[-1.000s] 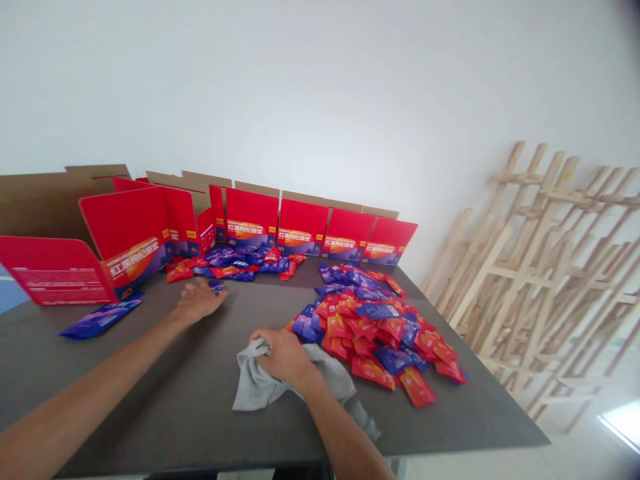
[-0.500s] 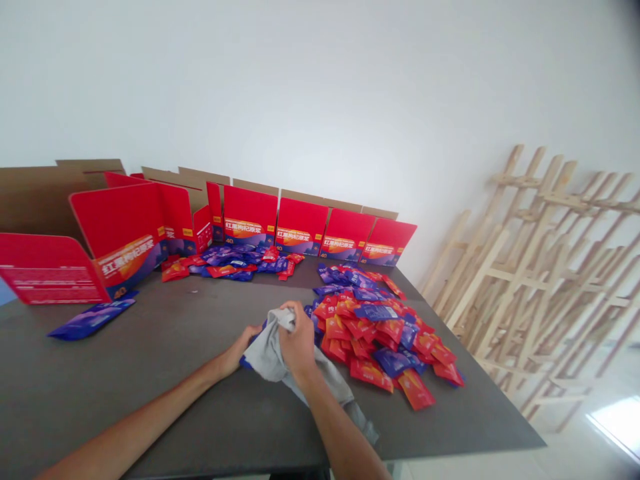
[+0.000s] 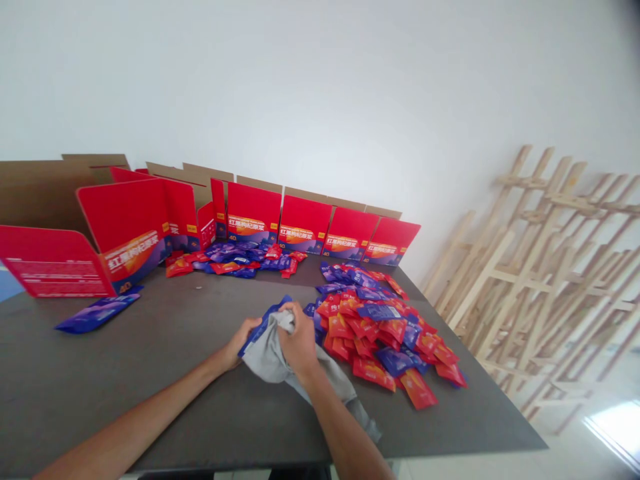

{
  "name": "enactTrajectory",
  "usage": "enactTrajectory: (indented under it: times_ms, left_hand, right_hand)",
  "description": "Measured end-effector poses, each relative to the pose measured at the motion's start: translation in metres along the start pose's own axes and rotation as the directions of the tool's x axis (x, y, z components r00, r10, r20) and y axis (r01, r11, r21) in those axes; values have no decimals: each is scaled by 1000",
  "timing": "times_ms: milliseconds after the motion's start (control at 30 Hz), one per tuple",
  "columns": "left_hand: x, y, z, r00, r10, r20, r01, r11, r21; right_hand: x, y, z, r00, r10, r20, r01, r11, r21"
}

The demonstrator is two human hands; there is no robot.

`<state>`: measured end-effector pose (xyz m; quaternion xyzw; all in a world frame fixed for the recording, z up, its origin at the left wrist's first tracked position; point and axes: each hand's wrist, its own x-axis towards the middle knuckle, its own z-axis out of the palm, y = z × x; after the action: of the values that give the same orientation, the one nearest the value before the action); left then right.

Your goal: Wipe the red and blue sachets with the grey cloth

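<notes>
A blue sachet [image 3: 254,335] is pinched at its left edge by my left hand [image 3: 239,344], just above the dark table. My right hand [image 3: 297,340] grips a grey cloth [image 3: 266,353] bunched against the sachet's face. The cloth covers most of the sachet, and its loose end trails under my right forearm toward the table's front edge. Right beside my right hand lies a heap of red sachets [image 3: 371,368] mixed with blue sachets [image 3: 379,312].
Open red cartons [image 3: 254,215] line the back and left of the dark table [image 3: 190,407]. A smaller pile of sachets [image 3: 240,259] lies before them. One blue sachet [image 3: 100,313] rests by the left carton [image 3: 60,263]. Wooden easels [image 3: 530,280] lean at the right.
More of the blue sachet shows above the cloth now, its upper edge tilted up. Both hands stay close to where they were. The view has shifted slightly.
</notes>
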<state>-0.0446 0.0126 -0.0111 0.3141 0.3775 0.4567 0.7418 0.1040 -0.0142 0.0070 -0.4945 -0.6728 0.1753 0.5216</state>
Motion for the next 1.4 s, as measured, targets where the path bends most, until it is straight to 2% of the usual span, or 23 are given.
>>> enactTrajectory:
  times_ms: [67,100,167,267,333,400,500,567,633,667,733,833,900,1000,1067,1133,1233,1300,1400]
  left_hand:
    - [-1,-3,0,1000,-14,5,14,997,72]
    - [-1,-2,0,1000,-16,11,15,997,77]
    - [0,0,1,999,28,27,-29,999,37]
    - [2,7,2,991,132,17,-131,990,-47]
    - [3,9,2,988,151,14,-149,987,-67]
    - [3,9,2,995,97,22,-96,995,-43]
    - [1,4,3,999,5,54,-7,999,40]
    - [-1,2,3,995,18,96,-25,997,71]
    - [-1,0,3,991,39,125,-48,996,73]
    - [-1,0,3,992,34,122,-43,997,68]
    - [-1,2,3,996,32,88,-35,999,32]
    - [0,9,3,993,81,91,-72,993,-98]
    - [3,14,4,984,138,111,-115,975,-192]
    - [8,21,4,976,218,-2,-212,948,-239]
    - [12,24,2,960,254,-115,-273,938,-213]
    - [15,26,1,947,279,-161,-304,939,-160]
    - [16,25,-1,942,315,-116,-324,944,-69]
    - [14,21,0,957,289,-30,-290,956,-48]
    - [9,12,5,986,152,72,-150,988,-32]
  right_hand:
    - [2,1,-2,997,30,-74,-28,999,24]
    - [1,1,-2,998,19,-52,-18,999,28]
    - [-1,0,-1,993,-44,105,42,999,23]
    - [-7,-4,3,915,-121,385,139,990,-19]
    - [-9,-6,4,886,-118,448,159,986,-54]
    - [-8,-6,3,917,-101,387,134,989,-61]
    - [-2,-3,0,991,-26,133,32,999,-40]
    - [1,0,-2,999,35,-28,-36,999,-15]
    - [2,1,-2,995,58,-86,-57,998,13]
    - [1,1,-2,997,44,-60,-43,999,22]
    - [-3,0,0,994,-28,104,26,999,20]
    - [-8,-4,3,905,-132,404,153,988,-19]
    - [-10,-7,2,861,-162,482,199,980,-25]
    - [-9,-10,-3,852,-215,478,224,974,39]
    - [-8,-11,-5,853,-242,462,231,969,81]
    - [-8,-12,-6,851,-248,463,234,968,87]
    - [-9,-11,-2,855,-223,468,222,973,59]
    - [-8,-8,0,894,-171,414,181,983,16]
    - [-4,-2,1,971,-53,232,63,997,-38]
